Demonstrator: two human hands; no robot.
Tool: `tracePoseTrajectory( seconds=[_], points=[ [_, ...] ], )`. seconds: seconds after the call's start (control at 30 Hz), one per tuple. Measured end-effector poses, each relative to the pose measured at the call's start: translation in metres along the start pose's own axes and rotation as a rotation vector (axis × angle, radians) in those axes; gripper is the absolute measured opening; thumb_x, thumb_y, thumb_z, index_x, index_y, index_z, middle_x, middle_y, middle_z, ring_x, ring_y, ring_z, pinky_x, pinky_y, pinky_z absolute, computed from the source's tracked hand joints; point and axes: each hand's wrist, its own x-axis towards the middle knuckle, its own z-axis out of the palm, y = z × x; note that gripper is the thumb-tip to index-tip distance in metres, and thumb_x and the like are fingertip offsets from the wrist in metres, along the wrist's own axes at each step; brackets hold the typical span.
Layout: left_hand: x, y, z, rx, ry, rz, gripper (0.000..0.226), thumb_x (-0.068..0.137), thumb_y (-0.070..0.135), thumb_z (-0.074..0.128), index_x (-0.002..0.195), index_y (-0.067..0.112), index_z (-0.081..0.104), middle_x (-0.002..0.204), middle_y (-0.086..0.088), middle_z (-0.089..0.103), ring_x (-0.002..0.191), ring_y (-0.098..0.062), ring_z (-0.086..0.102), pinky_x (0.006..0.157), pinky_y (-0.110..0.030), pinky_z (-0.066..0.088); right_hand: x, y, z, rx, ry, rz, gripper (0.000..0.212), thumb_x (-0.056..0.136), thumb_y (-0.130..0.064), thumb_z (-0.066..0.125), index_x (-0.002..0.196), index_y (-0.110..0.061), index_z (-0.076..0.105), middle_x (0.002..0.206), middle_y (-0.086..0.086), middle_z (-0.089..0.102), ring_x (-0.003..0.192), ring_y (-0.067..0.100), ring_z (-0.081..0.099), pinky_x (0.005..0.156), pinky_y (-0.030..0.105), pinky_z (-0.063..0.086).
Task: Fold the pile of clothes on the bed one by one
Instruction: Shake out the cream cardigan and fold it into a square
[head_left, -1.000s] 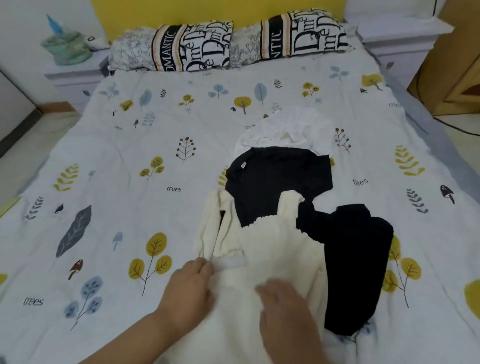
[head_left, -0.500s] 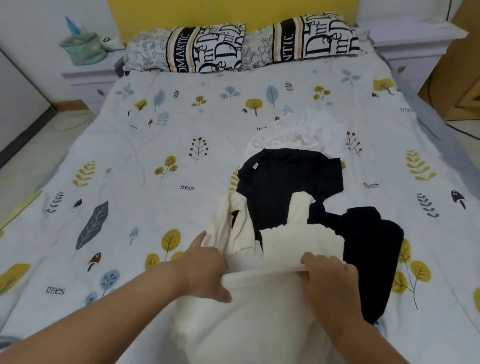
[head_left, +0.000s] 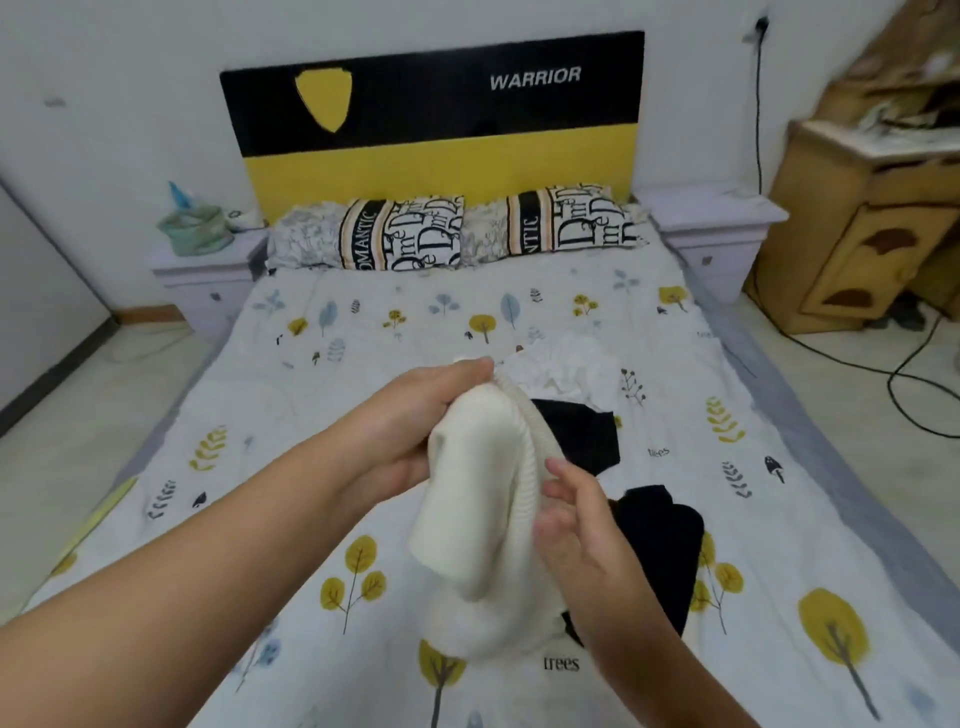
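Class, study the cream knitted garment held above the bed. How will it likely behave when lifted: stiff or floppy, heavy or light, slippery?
Probably floppy: the cream knitted garment droops in soft folds below the left hand. Likely light for its bulk, since fingers alone lift it. Probably not slippery: its ribbed edge gives the right hand purchase.

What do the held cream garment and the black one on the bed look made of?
The cream garment: a thick, soft, matte knit, perhaps wool or acrylic; its edge shows raised ribbing and it hangs in bulky folds. The black garment: matte cloth, no sheen; too dark to tell weave or fibre.
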Motion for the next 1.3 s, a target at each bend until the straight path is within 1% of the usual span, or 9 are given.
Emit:
tracePoseTrajectory(
  seconds=[0.1,0.23,0.37,0.6,0.73,0.8,0.97,1.1,1.3],
  points=[
    [-0.025,0.041,0.023,-0.137,0.009,0.039,0.023,0.091,0.024,0.054,0.072,0.011,0.056,0.055,-0.004,0.059,0.048,-0.014,0.058,0.049,-0.022,0.052,-0.025,-0.034,0.014,-0.1,-0.049,-0.053,0.085,0.052,-0.06,0.075,0.127,-0.052,0.035,0.119,-0.03,0.052,0.109,-0.012,0.051,0.08,0.017,0.048],
    [-0.068,0.095,0.043,-0.179,-0.018,0.129,0.014,0.088,0.017,0.058,0.079,0.007,0.06,0.063,-0.006,0.064,0.056,-0.015,0.062,0.057,-0.027,0.055,-0.033,-0.077,0.008,-0.254,0.214,-0.096,0.018,0.079,-0.026,0.064,0.092,-0.035,0.056,0.083,-0.01,0.064,0.076,0.003,0.059,0.063,0.02,0.049],
    [-0.114,0.142,0.034,-0.052,0.057,0.217,0.007,0.085,0.012,0.063,0.083,0.006,0.066,0.071,-0.006,0.069,0.06,-0.015,0.066,0.055,-0.027,0.056,-0.039,-0.14,-0.012,-0.131,0.353,-0.216,0.03,0.087,0.002,0.044,0.075,-0.02,0.061,0.07,-0.002,0.065,0.065,0.006,0.056,0.056,0.015,0.043],
    [-0.162,0.175,0.004,0.528,0.337,0.182,0.034,0.083,0.021,0.069,0.106,-0.004,0.06,0.096,-0.018,0.069,0.085,-0.03,0.066,0.075,-0.039,0.055,-0.065,-0.262,-0.016,-0.376,0.377,-0.455,0.032,0.09,-0.003,0.042,0.083,-0.022,0.067,0.08,0.001,0.069,0.079,0.021,0.061,0.068,0.035,0.047],
    [-0.186,0.175,0.004,1.078,0.598,0.213,0.037,0.087,0.04,0.06,0.096,0.004,0.056,0.072,-0.003,0.055,0.067,-0.019,0.051,0.056,-0.026,0.038,-0.073,-0.316,-0.007,-0.576,0.342,-0.51,0.034,0.082,0.002,0.042,0.073,-0.02,0.066,0.066,-0.007,0.06,0.064,0.01,0.052,0.054,0.023,0.036],
    [-0.201,0.174,0.012,1.189,0.646,0.345,0.035,0.092,0.047,0.049,0.095,0.012,0.052,0.074,0.0,0.05,0.068,-0.017,0.046,0.063,-0.029,0.036,-0.074,-0.329,0.001,-0.637,0.283,-0.492,0.032,0.083,0.002,0.043,0.073,-0.018,0.067,0.071,-0.005,0.063,0.07,0.01,0.054,0.057,0.024,0.038],
    [-0.244,0.173,0.055,0.713,0.017,0.701,0.042,0.077,0.054,0.062,0.112,0.031,0.052,0.107,0.012,0.062,0.092,0.009,0.059,0.076,-0.011,0.046,-0.071,-0.338,0.03,-0.593,0.157,-0.466,0.019,0.081,-0.006,0.056,0.071,-0.022,0.053,0.067,-0.003,0.054,0.06,0.011,0.047,0.053,0.026,0.035],
    [-0.245,0.172,0.066,0.932,0.085,0.711,0.016,0.077,0.016,0.072,0.086,0.015,0.059,0.079,0.0,0.057,0.072,-0.014,0.051,0.063,-0.027,0.04,-0.075,-0.324,0.043,-0.483,0.102,-0.407,0.025,0.077,-0.005,0.06,0.079,-0.023,0.043,0.064,0.002,0.051,0.055,0.015,0.043,0.05,0.026,0.032],
    [-0.246,0.166,0.06,0.891,0.097,0.724,0.012,0.091,0.017,0.058,0.079,0.014,0.058,0.074,0.003,0.054,0.067,-0.008,0.047,0.058,-0.02,0.037,-0.112,-0.234,0.001,-0.396,-0.193,-0.17,0.026,0.079,-0.026,0.073,0.1,-0.032,0.06,0.08,-0.022,0.07,0.071,-0.005,0.065,0.061,0.013,0.049]
  ],
)
